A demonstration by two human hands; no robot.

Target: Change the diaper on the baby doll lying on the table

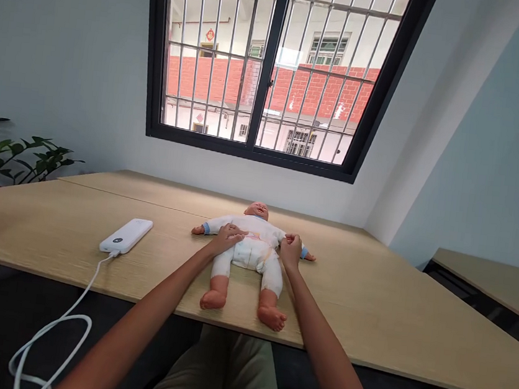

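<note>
A baby doll (pixel 260 224) lies on its back on the table, head away from me and bare feet toward me. It wears white clothing with blue cuffs and a white diaper (pixel 248 257) around its hips. My left hand (pixel 228 239) rests on the left side of the doll's waist, fingers stretched toward its belly. On the other side, by the doll's arm and hip, my right hand (pixel 290 250) is closed in a pinch. Whatever lies between those fingertips is too small to make out.
The wooden table (pixel 346 292) ends just short of my lap. A white power bank (pixel 127 235) sits to the left, its white cable (pixel 68 317) hanging over the front edge. Beyond the left end is a leafy plant (pixel 6 150). A barred window (pixel 265 64) is behind.
</note>
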